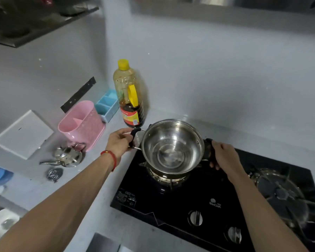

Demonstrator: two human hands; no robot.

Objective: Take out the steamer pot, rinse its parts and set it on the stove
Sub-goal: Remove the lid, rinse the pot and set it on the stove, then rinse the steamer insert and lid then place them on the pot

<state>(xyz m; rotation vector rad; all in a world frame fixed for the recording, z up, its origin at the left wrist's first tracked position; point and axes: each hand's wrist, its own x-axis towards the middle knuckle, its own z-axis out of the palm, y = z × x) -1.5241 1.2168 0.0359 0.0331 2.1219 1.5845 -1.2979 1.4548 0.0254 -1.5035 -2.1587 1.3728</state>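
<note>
A: Nearest us, what is lying on the black stove [171, 206]?

B: Two knobs are sitting along its near edge. Just beyond, the steamer pot [172, 148] is resting on, or hovering just over, the left burner; I cannot tell which.

A: And each grip?

B: The left hand [119, 140] is grasping the pot's left black handle and the right hand [223, 154] is clasping the right one, probably to be keeping the pot level while centring it.

A: Farther off?

B: On the surface to the left, a small kettle [68, 157] and a pink holder [82, 122] are standing; an oil bottle [128, 95] is standing against the far wall.
</note>
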